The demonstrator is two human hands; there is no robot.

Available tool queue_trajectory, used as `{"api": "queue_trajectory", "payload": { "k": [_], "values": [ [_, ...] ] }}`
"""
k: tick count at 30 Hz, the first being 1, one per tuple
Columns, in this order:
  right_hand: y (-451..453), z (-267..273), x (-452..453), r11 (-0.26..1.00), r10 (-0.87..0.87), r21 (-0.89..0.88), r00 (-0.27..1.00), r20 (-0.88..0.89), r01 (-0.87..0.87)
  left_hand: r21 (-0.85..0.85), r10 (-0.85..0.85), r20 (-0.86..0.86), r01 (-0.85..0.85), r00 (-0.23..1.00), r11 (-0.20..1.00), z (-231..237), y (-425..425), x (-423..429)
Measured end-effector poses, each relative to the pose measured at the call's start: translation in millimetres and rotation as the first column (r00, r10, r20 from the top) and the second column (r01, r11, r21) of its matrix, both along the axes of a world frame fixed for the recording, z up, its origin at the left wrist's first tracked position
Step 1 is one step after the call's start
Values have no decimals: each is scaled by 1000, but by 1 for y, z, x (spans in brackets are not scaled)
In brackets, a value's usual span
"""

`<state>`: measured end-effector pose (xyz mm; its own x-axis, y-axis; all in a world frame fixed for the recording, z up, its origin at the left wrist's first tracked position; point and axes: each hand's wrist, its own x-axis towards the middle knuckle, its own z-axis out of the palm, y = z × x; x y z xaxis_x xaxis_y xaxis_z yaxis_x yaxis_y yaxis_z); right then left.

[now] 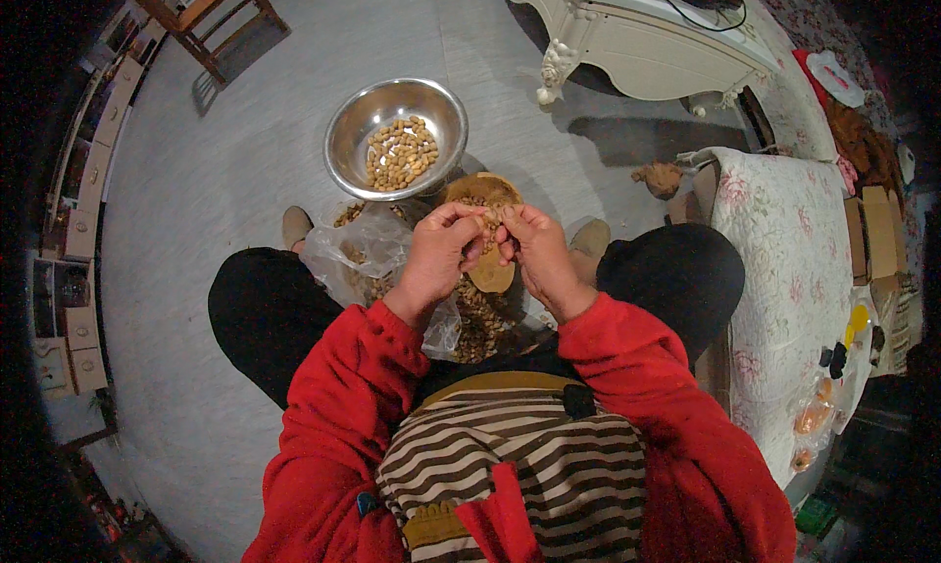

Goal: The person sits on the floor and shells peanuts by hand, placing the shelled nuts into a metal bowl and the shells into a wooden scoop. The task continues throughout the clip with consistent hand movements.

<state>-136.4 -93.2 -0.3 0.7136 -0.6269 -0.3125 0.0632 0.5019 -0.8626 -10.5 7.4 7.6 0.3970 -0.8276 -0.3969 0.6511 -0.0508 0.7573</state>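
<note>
My left hand (439, 253) and my right hand (539, 253) meet at the fingertips over a gourd ladle (491, 278). Between the fingertips is a small pale piece, seemingly a peanut or bit of shell, too small to tell which. Shelled kernels (470, 195) lie in the ladle. Just beyond stands a stainless steel basin (338, 144) with unshelled peanuts (401, 155) on its bottom. Under my left wrist a clear plastic bag (331, 258) spreads out, and a heap of brown pieces, seemingly peanuts or shells (481, 331), lies between my legs.
A white carved table (654, 56) stands at the upper right, a wooden chair (213, 1) at the upper left. Drawer cabinets (92, 173) line the left side. Beside my right knee is a seat under a floral quilted cover (786, 247), with a cardboard box (882, 232) beyond.
</note>
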Motion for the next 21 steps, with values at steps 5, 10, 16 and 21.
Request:
{"api": "queue_trajectory", "payload": {
  "k": [5, 10, 16, 21],
  "values": [
    [-3, 3, -2, 993, 7, 118, 999, 48, -13, -27, 23, -46, -24, 999, 999, 8, 0, 0],
    [-7, 3, 0, 996, -11, 93, 999, 53, 6, 67, -29, 196, 16, 980, 998, 10, 1, 2],
    [-11, -4, 3, 1000, -3, -24, 1000, 2, 3, 46, -43, 445, 25, 894, 999, 15, -2, 1],
    [-14, -9, 7, 992, 2, -126, 998, -60, -9, 51, -50, 539, 27, 841, 998, 11, -5, 5]
  ]
}}
